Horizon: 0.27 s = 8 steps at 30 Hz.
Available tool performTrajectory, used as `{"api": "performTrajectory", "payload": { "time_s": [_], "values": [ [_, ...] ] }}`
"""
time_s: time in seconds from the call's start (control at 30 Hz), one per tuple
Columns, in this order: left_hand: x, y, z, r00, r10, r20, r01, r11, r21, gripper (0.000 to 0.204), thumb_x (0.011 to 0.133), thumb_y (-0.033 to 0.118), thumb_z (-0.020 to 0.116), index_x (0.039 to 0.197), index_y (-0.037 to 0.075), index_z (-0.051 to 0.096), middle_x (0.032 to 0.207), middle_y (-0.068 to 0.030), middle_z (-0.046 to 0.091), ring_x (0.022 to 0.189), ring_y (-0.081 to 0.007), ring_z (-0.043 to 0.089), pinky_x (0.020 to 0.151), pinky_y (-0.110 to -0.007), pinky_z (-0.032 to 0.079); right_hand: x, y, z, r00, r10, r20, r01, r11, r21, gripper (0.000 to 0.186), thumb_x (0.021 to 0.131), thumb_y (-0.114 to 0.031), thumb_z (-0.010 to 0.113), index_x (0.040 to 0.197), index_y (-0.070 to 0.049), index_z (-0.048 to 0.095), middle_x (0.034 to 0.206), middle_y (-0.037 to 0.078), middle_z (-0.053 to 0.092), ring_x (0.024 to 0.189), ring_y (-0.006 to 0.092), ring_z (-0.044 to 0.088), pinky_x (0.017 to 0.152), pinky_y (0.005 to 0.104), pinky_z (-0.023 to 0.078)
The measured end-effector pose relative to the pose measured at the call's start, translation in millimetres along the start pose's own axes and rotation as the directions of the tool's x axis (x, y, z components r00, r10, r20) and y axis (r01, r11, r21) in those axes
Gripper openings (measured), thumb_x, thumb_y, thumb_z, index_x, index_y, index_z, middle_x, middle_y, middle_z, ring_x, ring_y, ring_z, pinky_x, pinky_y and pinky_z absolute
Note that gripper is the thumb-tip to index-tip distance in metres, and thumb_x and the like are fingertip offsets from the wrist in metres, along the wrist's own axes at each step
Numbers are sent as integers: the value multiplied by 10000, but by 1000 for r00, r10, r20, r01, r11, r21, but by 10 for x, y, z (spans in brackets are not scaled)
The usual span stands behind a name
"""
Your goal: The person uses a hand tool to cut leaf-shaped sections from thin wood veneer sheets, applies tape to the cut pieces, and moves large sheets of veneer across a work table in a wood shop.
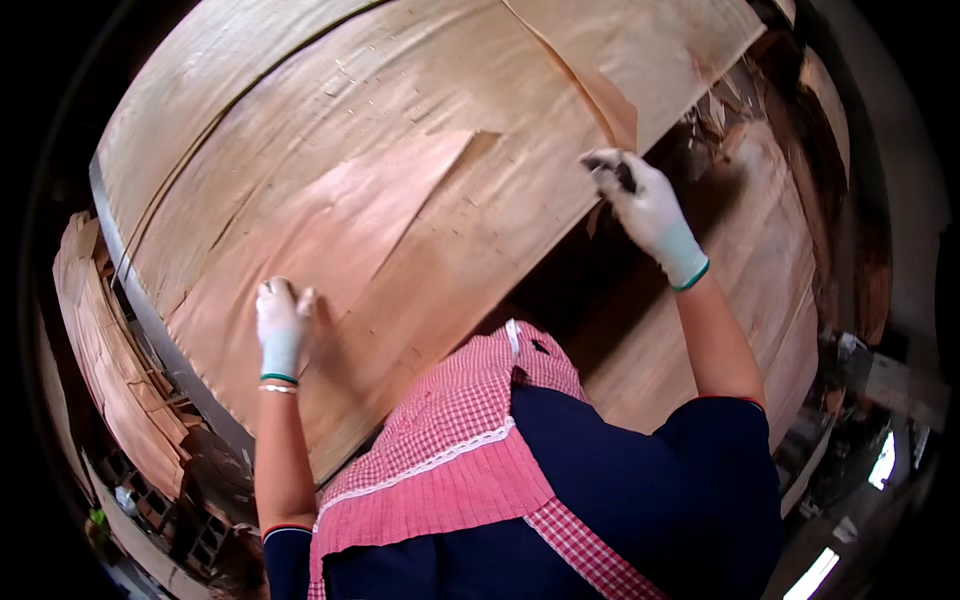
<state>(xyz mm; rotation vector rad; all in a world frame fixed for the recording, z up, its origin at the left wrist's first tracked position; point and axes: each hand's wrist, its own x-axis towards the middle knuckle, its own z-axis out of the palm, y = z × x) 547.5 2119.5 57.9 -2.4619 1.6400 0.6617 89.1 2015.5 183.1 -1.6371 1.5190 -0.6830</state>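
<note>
A broad pale wood veneer sheet [420, 230] covers the worktop in front of me, with a pinker veneer piece [340, 215] lying on it. My left hand [281, 322], in a white glove with a green-edged cuff, presses on the pinker piece, thumb apart from the fingers. Near the right edge of the sheet, my gloved right hand [648, 205] is closed around a small dark tool [626, 177], mostly hidden by the fingers. Just beyond that hand, a thin veneer strip [585, 90] curls up from the surface.
A stack of veneer sheets [120, 360] stands beyond the worktop's left metal edge [175, 350]. To the right, past a dark gap, lies another veneer pile [730, 280]. Torn veneer scraps [720, 115] hang at the upper right. Hollow bricks [205, 540] sit at lower left.
</note>
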Motion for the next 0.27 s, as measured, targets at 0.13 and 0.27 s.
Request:
{"api": "performTrajectory", "payload": {
  "time_s": [0.13,0.27],
  "values": [
    [-8,-250,-110,934,129,-334,-180,976,-125,367,930,252,617,1197,10,548,1214,-207,574,1145,-346,558,950,-431,450,-624,100,293,946,-54,318,47,999,27,164,933,-139,618,1045,-28,663,978,142,677,925,207,651,836,314,504],
    [-241,-101,-330,824,249,-509,-394,897,-200,378,943,180,594,1280,23,525,1306,-194,546,1235,-326,521,1030,-433,400,-1040,334,552,841,118,528,-165,985,43,187,947,-165,629,1098,-67,676,1014,83,680,991,183,622,914,292,471]
  ]
}}
